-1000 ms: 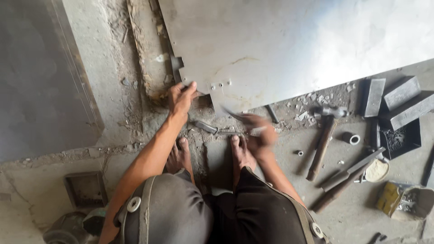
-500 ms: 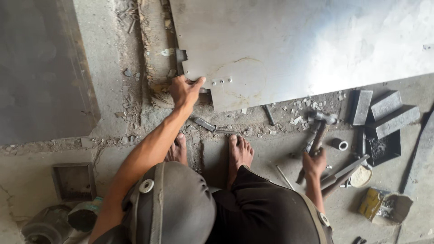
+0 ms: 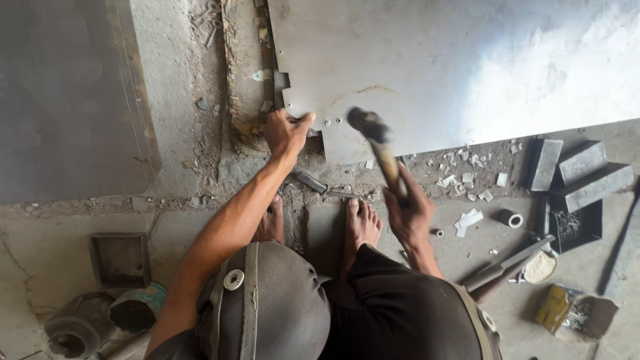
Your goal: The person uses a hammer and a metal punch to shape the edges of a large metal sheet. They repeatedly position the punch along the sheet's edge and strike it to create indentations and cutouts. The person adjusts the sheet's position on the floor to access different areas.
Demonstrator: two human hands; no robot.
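Note:
A large grey metal sheet (image 3: pixel 467 67) lies on the concrete floor ahead of me. My left hand (image 3: pixel 287 133) grips its near left corner, by a notched edge with small holes. My right hand (image 3: pixel 408 213) is shut on the wooden handle of a hammer (image 3: pixel 377 143), whose dark head is raised and blurred over the sheet's near edge. My bare feet rest on the floor just below the sheet, and a small metal chisel-like piece (image 3: pixel 311 181) lies between them and the sheet.
Metal blocks (image 3: pixel 580 170) and a dark tray (image 3: pixel 577 230) sit at right, with white scraps (image 3: pixel 467 180), a small ring (image 3: pixel 511 218) and long tools (image 3: pixel 507 267). Another grey sheet (image 3: pixel 67 100) lies at left. A small square box (image 3: pixel 120 259) and round cans (image 3: pixel 80 327) sit lower left.
My right hand went to the hammer lying at right, picked it up and swung it up over the sheet's near edge. My left hand stayed on the sheet's corner.

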